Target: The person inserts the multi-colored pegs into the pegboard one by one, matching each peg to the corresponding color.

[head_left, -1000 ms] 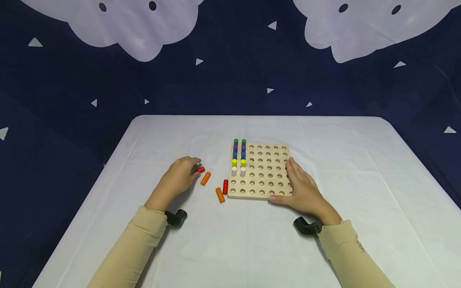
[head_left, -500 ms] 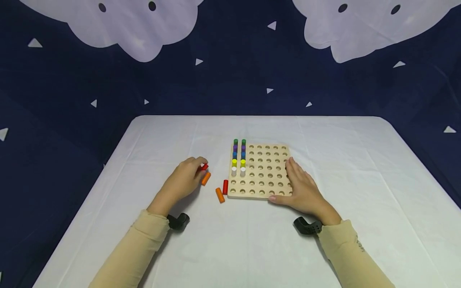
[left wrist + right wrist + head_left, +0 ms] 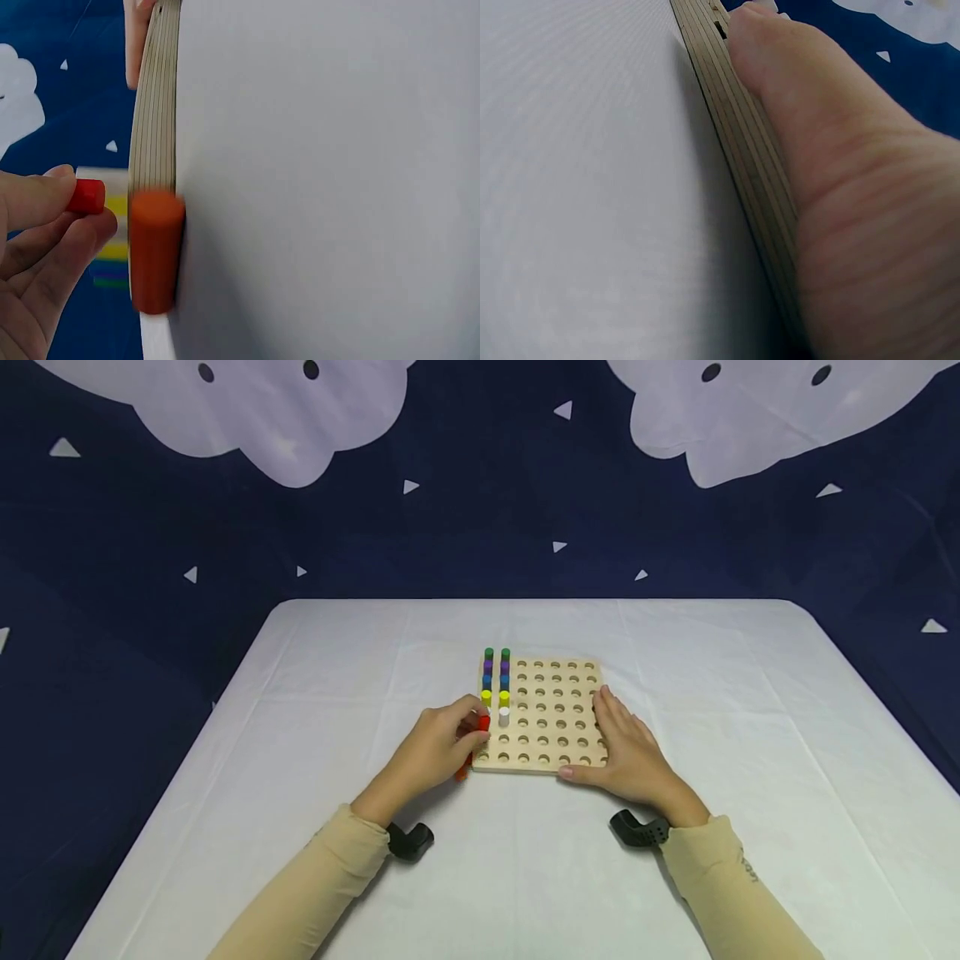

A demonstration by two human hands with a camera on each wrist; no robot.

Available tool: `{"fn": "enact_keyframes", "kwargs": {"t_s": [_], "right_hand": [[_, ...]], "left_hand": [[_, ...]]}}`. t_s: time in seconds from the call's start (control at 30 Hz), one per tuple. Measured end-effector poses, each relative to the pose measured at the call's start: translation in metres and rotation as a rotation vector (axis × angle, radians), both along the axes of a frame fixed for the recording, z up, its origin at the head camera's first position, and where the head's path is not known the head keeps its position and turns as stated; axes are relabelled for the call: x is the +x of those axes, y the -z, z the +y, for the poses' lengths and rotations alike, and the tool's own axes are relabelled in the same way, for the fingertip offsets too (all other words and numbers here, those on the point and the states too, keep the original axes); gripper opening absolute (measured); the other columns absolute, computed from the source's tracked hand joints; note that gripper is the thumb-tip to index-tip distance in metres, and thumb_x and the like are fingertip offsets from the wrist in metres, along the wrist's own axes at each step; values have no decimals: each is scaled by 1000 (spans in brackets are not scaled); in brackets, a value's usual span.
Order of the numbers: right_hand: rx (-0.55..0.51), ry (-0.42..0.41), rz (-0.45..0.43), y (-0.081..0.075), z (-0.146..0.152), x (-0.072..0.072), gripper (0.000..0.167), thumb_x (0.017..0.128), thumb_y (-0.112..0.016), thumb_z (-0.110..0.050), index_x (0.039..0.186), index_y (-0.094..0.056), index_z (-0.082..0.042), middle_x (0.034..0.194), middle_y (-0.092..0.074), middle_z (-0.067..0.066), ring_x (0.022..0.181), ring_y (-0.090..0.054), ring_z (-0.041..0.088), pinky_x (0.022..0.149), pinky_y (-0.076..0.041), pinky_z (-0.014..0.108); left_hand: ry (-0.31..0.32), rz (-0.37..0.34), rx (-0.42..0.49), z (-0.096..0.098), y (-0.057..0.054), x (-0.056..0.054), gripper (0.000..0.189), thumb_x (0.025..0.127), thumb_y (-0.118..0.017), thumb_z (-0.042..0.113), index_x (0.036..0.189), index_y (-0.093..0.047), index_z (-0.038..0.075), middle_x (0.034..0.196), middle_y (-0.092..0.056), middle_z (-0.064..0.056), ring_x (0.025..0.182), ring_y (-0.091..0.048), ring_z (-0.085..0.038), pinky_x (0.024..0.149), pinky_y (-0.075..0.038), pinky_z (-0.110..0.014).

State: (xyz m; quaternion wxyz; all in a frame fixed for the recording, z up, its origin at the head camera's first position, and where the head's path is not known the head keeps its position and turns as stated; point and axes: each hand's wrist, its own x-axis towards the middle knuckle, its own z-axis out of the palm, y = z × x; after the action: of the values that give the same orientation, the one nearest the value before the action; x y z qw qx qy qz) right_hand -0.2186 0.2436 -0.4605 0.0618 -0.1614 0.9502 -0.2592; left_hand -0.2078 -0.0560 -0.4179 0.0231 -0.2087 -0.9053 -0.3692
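My left hand (image 3: 423, 752) pinches a red peg (image 3: 484, 723) between thumb and fingertips, over the left edge of a wooden pegboard (image 3: 525, 768). In the left wrist view the same red peg (image 3: 89, 196) sticks out from the fingertips. My right hand (image 3: 637, 760) rests on the board's right side, thumb along the near edge and fingers extended up the right edge. Two columns of pegs stand upright at the board's left: green (image 3: 506, 654), purple, blue (image 3: 505, 682), yellow (image 3: 504, 697) and white (image 3: 504, 718). The left column's white peg is mostly hidden by my left hand.
An orange peg (image 3: 156, 255) lies beside the board's left edge, partly covered by my left hand in the head view. The board's other holes (image 3: 558, 707) hold no pegs. A white cloth (image 3: 697, 652) covers the table; a dark patterned curtain (image 3: 480, 527) hangs behind.
My left hand picked up the red peg from the table left of the board and carried it right, over the board's left edge. My right hand stayed in place.
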Motion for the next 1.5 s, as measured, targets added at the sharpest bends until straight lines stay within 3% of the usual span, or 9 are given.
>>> {"fn": "enact_keyframes", "kwargs": {"t_s": [0.23, 0.47, 0.77, 0.97, 1.13, 1.3, 1.4, 1.5], "right_hand": [[14, 0, -3, 2, -1, -1, 135, 70, -72, -75, 159, 5, -10, 167, 9, 11, 155, 0, 35, 122, -4, 59], [10, -1, -7, 2, -2, -1, 135, 70, -72, -75, 159, 5, -9, 167, 9, 10, 155, 1, 35, 122, -4, 59], [6, -2, -11, 1, -3, -1, 134, 70, -73, -74, 159, 5, -10, 167, 9, 10, 155, 1, 34, 122, -4, 59], [3, -3, -12, 2, -3, -1, 134, 70, -73, -74, 159, 5, -10, 167, 9, 10, 155, 2, 33, 122, -3, 59], [5, -6, -10, 1, -3, -2, 135, 70, -73, -75, 159, 5, -10, 167, 9, 10, 155, 2, 33, 122, -3, 59], [10, -3, -4, -1, -2, -2, 135, 70, -72, -75, 159, 5, -9, 167, 8, 12, 155, 1, 34, 122, -4, 59], [12, -2, -9, -2, -1, -1, 134, 71, -72, -74, 159, 4, -7, 167, 8, 13, 155, 2, 35, 122, -4, 59], [14, 1, -16, -2, -1, 0, 134, 71, -72, -74, 159, 5, -8, 167, 9, 12, 155, 2, 34, 122, -3, 59]], "left_hand": [[21, 14, -61, 15, -1, -1, 19, 92, -71, 19, 107, -61, 15, 93, -75, 0, 64, -60, -3, 64, -51, -23], [26, 74, -162, 20, -1, -2, 21, 92, -72, 19, 108, -60, 15, 94, -74, 0, 72, -59, -9, 66, -51, -25], [94, 136, -224, 22, 2, -4, 16, 90, -73, 13, 98, -59, 12, 79, -66, 2, 69, -55, -8, 62, -48, -22], [95, 136, -233, 21, 2, -2, 15, 90, -74, 10, 100, -63, 12, 82, -66, 2, 73, -57, -9, 65, -49, -23], [38, 107, -186, 11, -5, 4, 29, 89, -74, 9, 117, -64, 11, 99, -72, -2, 85, -66, -12, 73, -55, -26], [-99, 94, -153, -6, -10, 6, 32, 90, -73, 9, 121, -63, 10, 102, -69, -4, 84, -65, -14, 71, -55, -28], [-150, 39, -195, -14, -7, 6, 28, 90, -73, 11, 117, -65, 9, 99, -69, -3, 85, -62, -16, 74, -54, -31], [-135, -31, -256, -16, -5, 8, 27, 89, -72, 16, 114, -66, 7, 97, -68, -3, 88, -60, -18, 78, -53, -33]]}}
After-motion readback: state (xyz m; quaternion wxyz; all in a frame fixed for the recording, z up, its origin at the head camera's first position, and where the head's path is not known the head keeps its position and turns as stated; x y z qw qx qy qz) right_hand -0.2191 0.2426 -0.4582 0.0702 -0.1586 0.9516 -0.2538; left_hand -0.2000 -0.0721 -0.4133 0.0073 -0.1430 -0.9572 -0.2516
